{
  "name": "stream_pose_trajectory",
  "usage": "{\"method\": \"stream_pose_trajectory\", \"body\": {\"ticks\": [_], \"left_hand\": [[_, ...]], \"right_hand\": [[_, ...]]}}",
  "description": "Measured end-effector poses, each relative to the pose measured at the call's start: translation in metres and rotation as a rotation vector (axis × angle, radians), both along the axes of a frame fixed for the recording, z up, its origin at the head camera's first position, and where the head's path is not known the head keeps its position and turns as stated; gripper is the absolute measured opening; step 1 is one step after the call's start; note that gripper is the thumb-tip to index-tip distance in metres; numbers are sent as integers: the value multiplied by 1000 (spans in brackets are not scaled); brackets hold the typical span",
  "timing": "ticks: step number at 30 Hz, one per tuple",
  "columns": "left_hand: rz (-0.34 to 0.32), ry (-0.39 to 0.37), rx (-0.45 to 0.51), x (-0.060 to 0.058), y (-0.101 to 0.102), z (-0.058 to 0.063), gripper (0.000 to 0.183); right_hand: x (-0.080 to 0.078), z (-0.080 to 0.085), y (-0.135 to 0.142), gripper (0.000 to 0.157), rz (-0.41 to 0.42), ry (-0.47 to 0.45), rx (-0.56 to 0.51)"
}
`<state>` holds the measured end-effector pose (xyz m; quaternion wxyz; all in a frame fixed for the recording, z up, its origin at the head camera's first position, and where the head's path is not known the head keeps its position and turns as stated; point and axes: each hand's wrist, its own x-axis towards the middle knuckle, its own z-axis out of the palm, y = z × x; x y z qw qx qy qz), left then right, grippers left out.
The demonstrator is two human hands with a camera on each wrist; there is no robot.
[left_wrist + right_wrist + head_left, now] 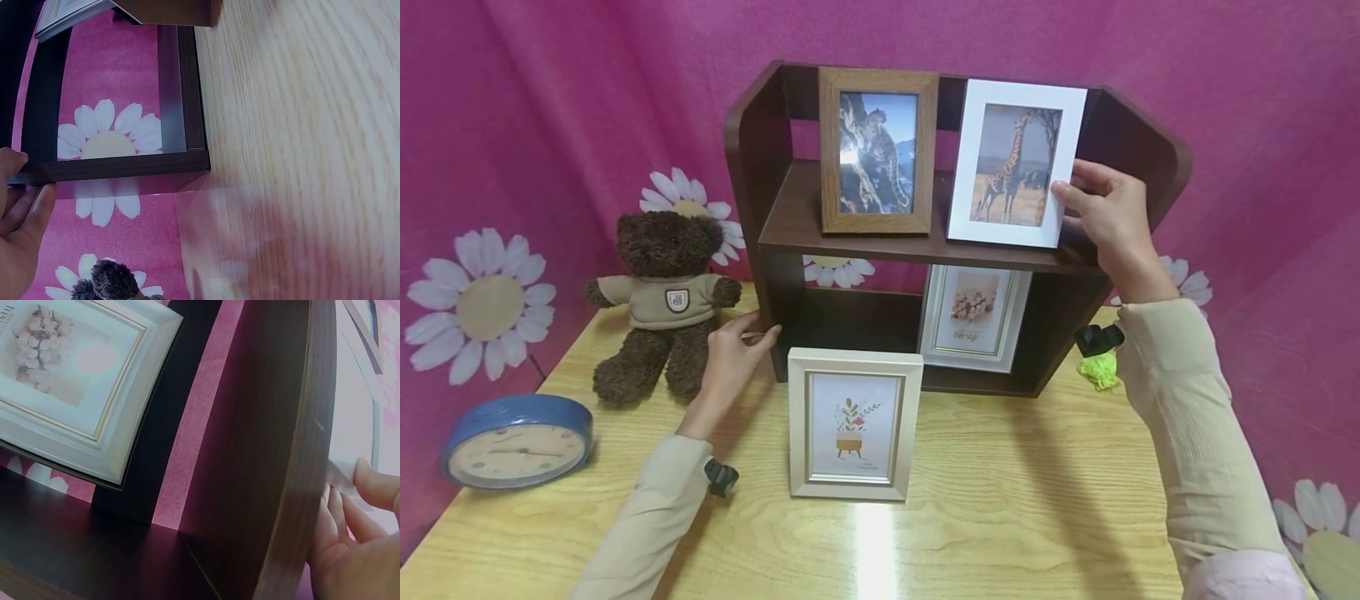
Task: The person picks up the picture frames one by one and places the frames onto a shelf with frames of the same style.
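Note:
With thumb in front and fingers behind, my right hand (1116,212) grips the right edge of a white picture frame (960,167) showing a giraffe. This frame stands on the upper level of a dark brown two-tier shelf (865,246). My left hand (730,358) pinches the shelf's left side panel (125,167) low down, with the panel between thumb and fingers. Left of the giraffe frame stands a wooden picture frame (877,223) with a big cat. A silver-white flower picture frame (134,381) occupies the lower level's right side.
A cream picture frame (800,425) with a plant picture stands on the wooden table (1000,500) before the shelf. At left are a brown teddy bear (658,304) and a blue clock (516,442). A neon-yellow fuzzy thing (1099,372) lies at right. Pink curtain (587,100) hangs behind.

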<state>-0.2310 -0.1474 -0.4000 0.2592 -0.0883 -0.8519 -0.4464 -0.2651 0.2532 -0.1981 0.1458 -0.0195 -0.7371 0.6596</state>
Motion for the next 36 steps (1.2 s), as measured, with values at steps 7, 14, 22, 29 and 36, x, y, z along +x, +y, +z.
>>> {"method": "stream_pose_trajectory", "body": {"ticks": [7,14,22,29,36], "left_hand": [[7,-6,-7,0,0,1,22],[6,21,-8,1,1,0,23],[17,32,-19,1,1,0,22],[15,18,-16,2,0,1,21],[6,11,-9,1,0,0,21]], "right_hand": [[1,-3,1,50,-16,10,40],[7,-7,1,48,-64,8,189],[21,-15,3,48,-81,67,304],[32,-22,4,42,-96,127,281],[44,-35,6,37,-94,189,194]]}}
